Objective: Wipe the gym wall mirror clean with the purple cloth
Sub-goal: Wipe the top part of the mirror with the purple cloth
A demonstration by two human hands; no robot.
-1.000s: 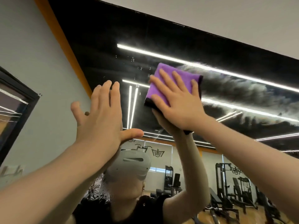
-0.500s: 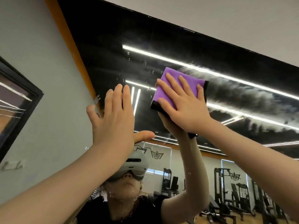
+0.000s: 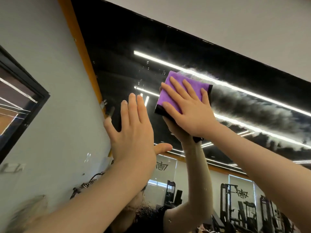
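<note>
Gym wall mirror (image 3: 168, 47), a glossy dark pane edged by an orange strip (image 3: 80, 47), with the right hand (image 3: 188, 108) laid flat, fingers straight and spread, pressing the folded purple cloth (image 3: 175, 88), a soft, napped square with a black border, against the upper glass. The left hand (image 3: 133, 132) is open, fingers extended and thumb out, its palm toward the glass beside the cloth; contact cannot be told. Compared with half a second earlier, both hands sit slightly rightward in view, and the cloudy, feathery wet streak (image 3: 252, 106) again trails right of the cloth.
</note>
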